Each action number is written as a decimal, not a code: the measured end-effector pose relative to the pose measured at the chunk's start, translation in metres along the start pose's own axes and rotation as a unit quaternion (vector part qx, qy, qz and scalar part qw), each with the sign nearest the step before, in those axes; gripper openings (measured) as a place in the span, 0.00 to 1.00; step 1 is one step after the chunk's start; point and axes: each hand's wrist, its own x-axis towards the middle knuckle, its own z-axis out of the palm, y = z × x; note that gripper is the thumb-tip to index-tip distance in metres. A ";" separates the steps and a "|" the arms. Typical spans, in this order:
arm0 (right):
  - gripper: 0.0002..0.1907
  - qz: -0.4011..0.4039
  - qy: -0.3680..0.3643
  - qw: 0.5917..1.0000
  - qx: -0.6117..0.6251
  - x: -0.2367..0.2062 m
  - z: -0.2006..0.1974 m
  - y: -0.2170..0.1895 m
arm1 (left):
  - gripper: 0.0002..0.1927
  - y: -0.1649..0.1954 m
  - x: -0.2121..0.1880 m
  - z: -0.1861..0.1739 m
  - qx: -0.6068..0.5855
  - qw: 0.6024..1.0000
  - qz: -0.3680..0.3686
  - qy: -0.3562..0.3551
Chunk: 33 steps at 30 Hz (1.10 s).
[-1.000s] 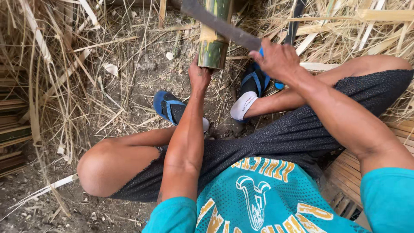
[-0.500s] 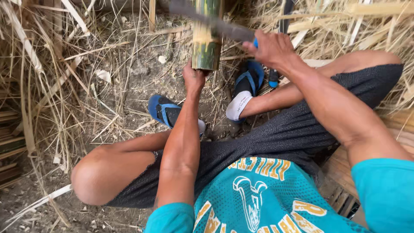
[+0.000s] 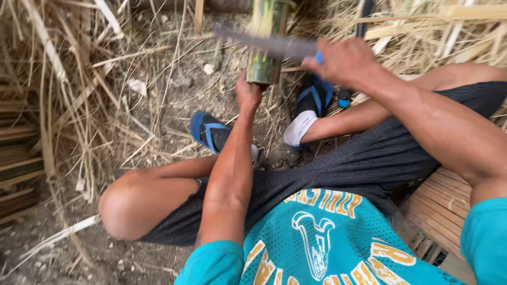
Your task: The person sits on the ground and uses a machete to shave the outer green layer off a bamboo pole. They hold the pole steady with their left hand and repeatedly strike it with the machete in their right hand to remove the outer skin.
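Green bamboo section (image 3: pixel 266 45) stands upright on the dirt ground (image 3: pixel 174 100), beyond the person's feet. Left hand (image 3: pixel 248 94) is closed around its lower end. Across the bamboo lies a dark blade (image 3: pixel 264 43), blurred; right hand (image 3: pixel 343 60) has its grip wrapped tight on the blue handle (image 3: pixel 320 57). Blue sandals (image 3: pixel 211 132) and dry stalks (image 3: pixel 63 79) surround them.

Bare, dusty earth (image 3: pixel 174 100) is seen underfoot, lit by even daylight. Dry straw and split cane strips (image 3: pixel 58 79) are heaped from 8 to 11 o'clock and again at 1 o'clock, while a slatted bamboo platform (image 3: pixel 443 211) is set at 4 o'clock.
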 end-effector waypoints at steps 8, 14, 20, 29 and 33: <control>0.33 0.109 0.133 0.975 0.143 0.017 0.010 0.023 | 0.21 0.002 -0.003 -0.003 -0.134 0.989 -0.050 -0.047; 0.35 -0.036 0.042 0.998 0.021 0.007 0.063 -0.001 | 0.22 0.008 0.000 -0.005 -0.209 0.973 -0.068 -0.062; 0.36 -0.055 0.122 0.987 0.091 0.012 0.087 -0.003 | 0.15 -0.001 0.000 -0.004 -0.234 0.969 -0.049 -0.069; 0.35 -0.055 0.097 0.992 0.049 0.005 0.074 0.008 | 0.14 0.003 0.007 -0.004 -0.217 0.971 -0.058 -0.078; 0.31 0.057 0.042 0.993 0.098 0.020 0.066 0.033 | 0.15 0.003 0.004 -0.006 -0.106 0.990 -0.050 -0.076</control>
